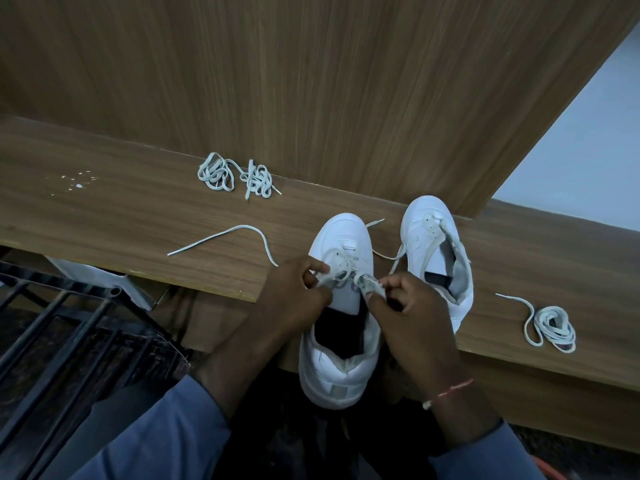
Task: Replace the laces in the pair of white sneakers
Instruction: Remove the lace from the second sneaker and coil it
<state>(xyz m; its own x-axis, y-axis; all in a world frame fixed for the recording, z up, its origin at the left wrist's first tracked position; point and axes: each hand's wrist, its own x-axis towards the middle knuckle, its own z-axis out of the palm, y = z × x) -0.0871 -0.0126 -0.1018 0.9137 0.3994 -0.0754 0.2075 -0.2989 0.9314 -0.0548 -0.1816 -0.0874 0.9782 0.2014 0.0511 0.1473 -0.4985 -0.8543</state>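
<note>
— What's nearest?
— Left hand (298, 292) and right hand (412, 313), each pinching the lace (341, 271) on the near white sneaker (341, 341), overhanging the wooden surface (104, 216).
— And the other sneaker (436, 251)?
— Just beside it; spare lace bundles (239, 176) behind.

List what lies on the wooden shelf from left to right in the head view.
White specks → tangled laces → loose lace → left hand → near sneaker → right hand → far sneaker → coiled lace.
</note>
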